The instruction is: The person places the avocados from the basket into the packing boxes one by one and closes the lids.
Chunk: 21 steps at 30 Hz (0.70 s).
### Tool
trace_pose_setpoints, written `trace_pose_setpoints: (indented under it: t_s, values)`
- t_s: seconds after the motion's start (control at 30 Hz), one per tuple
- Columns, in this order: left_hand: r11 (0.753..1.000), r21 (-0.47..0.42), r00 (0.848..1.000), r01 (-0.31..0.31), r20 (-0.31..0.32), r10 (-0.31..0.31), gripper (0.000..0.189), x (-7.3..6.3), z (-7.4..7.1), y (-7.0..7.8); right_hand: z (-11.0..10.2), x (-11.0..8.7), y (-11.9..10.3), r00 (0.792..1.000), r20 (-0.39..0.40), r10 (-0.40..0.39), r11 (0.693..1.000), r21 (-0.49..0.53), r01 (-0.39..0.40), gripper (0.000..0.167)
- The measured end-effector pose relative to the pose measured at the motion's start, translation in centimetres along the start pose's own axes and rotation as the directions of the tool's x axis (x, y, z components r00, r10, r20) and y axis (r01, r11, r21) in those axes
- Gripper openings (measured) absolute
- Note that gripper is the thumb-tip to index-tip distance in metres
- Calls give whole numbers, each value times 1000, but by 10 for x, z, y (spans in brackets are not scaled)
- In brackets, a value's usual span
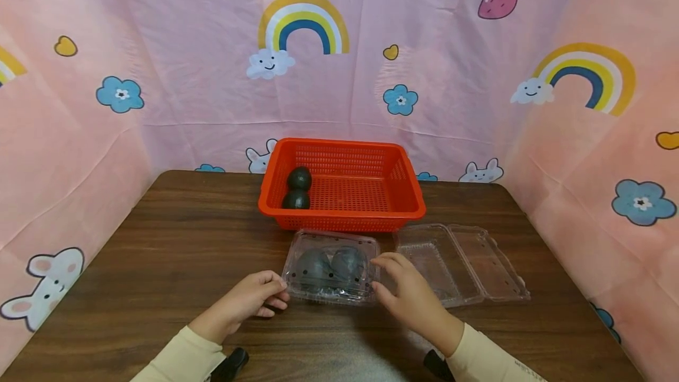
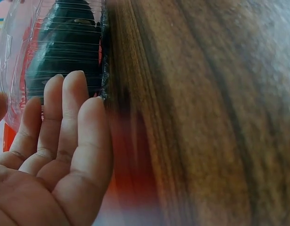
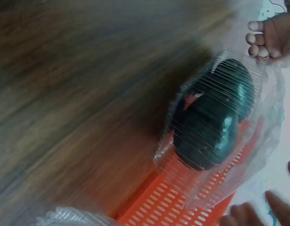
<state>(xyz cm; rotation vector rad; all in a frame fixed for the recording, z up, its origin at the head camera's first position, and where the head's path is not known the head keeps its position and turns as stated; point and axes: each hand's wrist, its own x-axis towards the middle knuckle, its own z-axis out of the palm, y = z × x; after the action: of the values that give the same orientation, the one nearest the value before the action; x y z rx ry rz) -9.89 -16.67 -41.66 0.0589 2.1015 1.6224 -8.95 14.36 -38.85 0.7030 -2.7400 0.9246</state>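
A clear plastic clamshell box (image 1: pixel 335 295) lies on the table with its lid down. Two dark green avocados, a left one (image 1: pixel 313 268) and a right one (image 1: pixel 348 262), show through the plastic. At the box's left front corner is my left hand (image 1: pixel 249 299), its fingertips at the edge and its fingers loosely bent in the left wrist view. My right hand (image 1: pixel 411 296) is spread beside the right side, thumb and fingers apart. Whether its fingertips touch the plastic is hard to tell. The right wrist view shows the avocados (image 3: pixel 206 132) through the ribbed front wall.
Behind the box stands a red-orange plastic basket (image 1: pixel 345 214) with two more avocados, a back one (image 1: pixel 299 178) and a front one (image 1: pixel 296 200), at its left end. A second clear clamshell (image 1: pixel 490 264) lies unfolded to the right, partly behind my right hand. Patterned cloth (image 1: pixel 329 99) surrounds the table.
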Motion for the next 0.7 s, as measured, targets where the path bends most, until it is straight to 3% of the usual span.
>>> trace_pose_setpoints:
  t_s: [0.13, 0.27, 0.43, 0.7]
  values:
    - [1000, -4, 1000, -5, 4, 5, 21, -2, 1, 0, -4, 2, -3, 978, 49, 203, 978, 32, -205, 45]
    - [1000, -19, 1000, -18, 11, 19, 21, -4, 1, -1, -5, 1, -3, 942, 160, 295, 951, 51, -306, 53]
    - [999, -33, 999, -27, 33, 29, 21, -5, 0, -3, -2, -2, -1, 902, 298, 311, 924, 128, -361, 59]
    - [999, -41, 999, -19, 42, 20, 21, -7, 0, -6, 1, -5, 8, 885, 352, 305, 912, 158, -377, 53]
